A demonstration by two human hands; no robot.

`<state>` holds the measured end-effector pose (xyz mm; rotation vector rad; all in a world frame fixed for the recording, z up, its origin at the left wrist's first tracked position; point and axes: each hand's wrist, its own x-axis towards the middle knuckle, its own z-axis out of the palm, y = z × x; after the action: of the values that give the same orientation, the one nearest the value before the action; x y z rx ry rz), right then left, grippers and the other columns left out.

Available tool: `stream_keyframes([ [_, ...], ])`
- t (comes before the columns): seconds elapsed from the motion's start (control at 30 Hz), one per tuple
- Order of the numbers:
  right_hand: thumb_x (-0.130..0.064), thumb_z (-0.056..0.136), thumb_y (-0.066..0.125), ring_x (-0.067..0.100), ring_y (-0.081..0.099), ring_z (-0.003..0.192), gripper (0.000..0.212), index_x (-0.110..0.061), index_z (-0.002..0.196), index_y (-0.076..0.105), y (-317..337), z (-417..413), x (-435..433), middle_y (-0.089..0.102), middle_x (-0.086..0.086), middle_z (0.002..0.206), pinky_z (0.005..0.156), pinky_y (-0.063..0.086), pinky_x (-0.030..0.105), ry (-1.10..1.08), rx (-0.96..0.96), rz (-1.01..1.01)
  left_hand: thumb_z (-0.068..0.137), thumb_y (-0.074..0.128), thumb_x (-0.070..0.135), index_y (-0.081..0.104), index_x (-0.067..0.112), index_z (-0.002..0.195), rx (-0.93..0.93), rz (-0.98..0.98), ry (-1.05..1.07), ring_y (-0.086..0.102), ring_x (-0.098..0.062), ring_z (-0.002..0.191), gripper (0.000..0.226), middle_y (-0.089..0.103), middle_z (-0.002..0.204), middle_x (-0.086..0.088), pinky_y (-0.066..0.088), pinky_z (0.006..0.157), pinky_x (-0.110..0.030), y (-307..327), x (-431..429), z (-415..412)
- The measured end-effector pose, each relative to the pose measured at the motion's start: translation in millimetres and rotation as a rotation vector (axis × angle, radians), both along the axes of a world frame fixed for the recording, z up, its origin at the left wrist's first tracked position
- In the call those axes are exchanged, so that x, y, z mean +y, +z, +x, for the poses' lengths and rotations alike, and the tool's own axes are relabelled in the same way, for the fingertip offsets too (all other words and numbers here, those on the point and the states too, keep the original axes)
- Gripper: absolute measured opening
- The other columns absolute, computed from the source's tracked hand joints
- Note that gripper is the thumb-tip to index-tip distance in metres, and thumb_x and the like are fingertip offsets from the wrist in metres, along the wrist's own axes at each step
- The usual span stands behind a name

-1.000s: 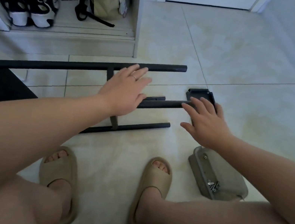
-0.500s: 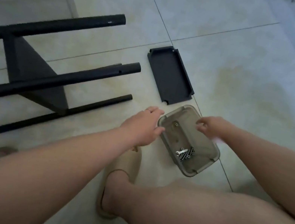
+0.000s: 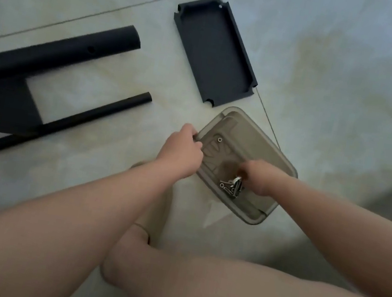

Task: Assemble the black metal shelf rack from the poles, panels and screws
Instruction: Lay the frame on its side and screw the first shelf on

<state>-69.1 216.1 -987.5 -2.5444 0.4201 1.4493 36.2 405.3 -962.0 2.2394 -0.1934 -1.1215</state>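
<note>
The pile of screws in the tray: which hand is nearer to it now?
Right. The right hand is directly over the pile of screws, its fingertips reaching into it. The left hand grips the tray rim at the left, apart from the screws.

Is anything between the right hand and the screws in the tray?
Nothing visible. The right hand pinches at the screws in the lidless tray; the left hand grips its rim, off to the side.

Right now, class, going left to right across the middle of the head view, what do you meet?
Thin black metal pole → left hand, gripping the rim of the translucent plastic tray → small silver screws → right hand pinching them.
</note>
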Motion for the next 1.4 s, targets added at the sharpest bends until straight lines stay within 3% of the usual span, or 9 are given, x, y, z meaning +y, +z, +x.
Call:
stream_keyframes([
  [0.1, -0.011, 0.096, 0.055, 0.031, 0.064, 0.103, 0.030, -0.019, 0.124, 0.062, -8, -3, -5, 0.067, 0.008, 0.118, 0.086, 0.054, 0.039, 0.027, -0.035, -0.012, 0.097, 0.048, 0.024, 0.047, 0.024, 0.099, 0.162, -0.013, 0.141, 0.068, -0.031, 0.092, 0.002, 0.066, 0.103, -0.009, 0.056, 0.063, -0.032, -5, 14, -10],
  [0.17, -0.017, 0.097, 0.059, 0.030, 0.064, 0.104, 0.028, -0.021, 0.125, 0.060, -13, -1, -5, 0.066, 0.008, 0.119, 0.082, 0.052, 0.037, 0.046, -0.062, 0.006, 0.095, 0.050, 0.028, 0.044, 0.029, 0.091, 0.202, 0.001, 0.159, 0.070, -0.030, 0.090, 0.007, 0.067, 0.101, -0.007, 0.048, 0.054, -0.027, -7, 21, -16],
  [0.3, -0.023, 0.097, 0.061, 0.031, 0.062, 0.108, 0.029, -0.019, 0.126, 0.057, -23, -1, 2, 0.062, 0.006, 0.125, 0.075, 0.046, 0.034, 0.220, -0.115, 0.042, 0.090, 0.054, 0.033, 0.047, 0.029, 0.091, 0.234, -0.032, 0.239, 0.068, -0.031, 0.094, 0.008, 0.065, 0.100, -0.004, 0.053, 0.091, -0.051, -10, 25, -21],
  [0.5, -0.024, 0.102, 0.053, 0.029, 0.059, 0.112, 0.023, -0.018, 0.124, 0.055, -31, -7, 11, 0.052, 0.004, 0.127, 0.078, 0.051, 0.041, 0.496, -0.159, 0.059, 0.092, 0.057, 0.031, 0.049, 0.027, 0.091, 0.211, -0.059, 0.327, 0.068, -0.030, 0.091, 0.009, 0.061, 0.092, -0.001, 0.054, 0.091, -0.052, -13, 23, -27],
  [0.77, -0.024, 0.103, 0.047, 0.029, 0.057, 0.116, 0.027, -0.014, 0.126, 0.058, -31, -13, 15, 0.049, 0.006, 0.136, 0.075, 0.047, 0.036, 0.549, -0.206, 0.002, 0.095, 0.057, 0.030, 0.049, 0.027, 0.091, 0.220, -0.045, 0.347, 0.067, -0.029, 0.094, 0.009, 0.060, 0.095, 0.001, 0.054, 0.092, -0.050, -12, 21, -27],
  [0.9, -0.014, 0.103, 0.046, 0.030, 0.062, 0.109, 0.024, -0.016, 0.124, 0.059, -32, -18, 21, 0.053, 0.006, 0.127, 0.076, 0.053, 0.039, 0.563, -0.189, -0.011, 0.094, 0.057, 0.031, 0.048, 0.027, 0.091, 0.239, -0.022, 0.353, 0.067, -0.030, 0.095, 0.010, 0.060, 0.095, 0.001, 0.051, 0.096, -0.051, -8, 21, -27],
  [1.1, -0.012, 0.100, 0.047, 0.032, 0.065, 0.109, 0.025, -0.011, 0.119, 0.063, -32, -14, 18, 0.054, 0.007, 0.138, 0.079, 0.056, 0.042, 0.495, -0.144, -0.026, 0.095, 0.058, 0.028, 0.048, 0.025, 0.092, 0.257, -0.038, 0.382, 0.066, -0.030, 0.097, 0.011, 0.061, 0.097, -0.001, 0.053, 0.094, -0.048, -7, 20, -27],
  [1.27, -0.011, 0.102, 0.042, 0.033, 0.063, 0.113, 0.030, -0.012, 0.130, 0.053, -38, -20, 20, 0.048, 0.008, 0.144, 0.075, 0.051, 0.039, 0.380, -0.238, 0.001, 0.096, 0.059, 0.025, 0.047, 0.025, 0.090, 0.256, -0.049, 0.414, 0.065, -0.029, 0.095, 0.013, 0.060, 0.095, -0.001, 0.056, 0.091, -0.045, -4, 18, -27],
  [1.4, -0.010, 0.101, 0.043, 0.032, 0.064, 0.110, 0.027, -0.013, 0.124, 0.057, -43, -19, 22, 0.055, 0.007, 0.135, 0.070, 0.046, 0.037, 0.387, -0.209, -0.031, 0.095, 0.059, 0.027, 0.050, 0.025, 0.095, 0.265, -0.046, 0.414, 0.066, -0.029, 0.095, 0.009, 0.061, 0.094, 0.000, 0.055, 0.092, -0.047, -5, 20, -28],
])
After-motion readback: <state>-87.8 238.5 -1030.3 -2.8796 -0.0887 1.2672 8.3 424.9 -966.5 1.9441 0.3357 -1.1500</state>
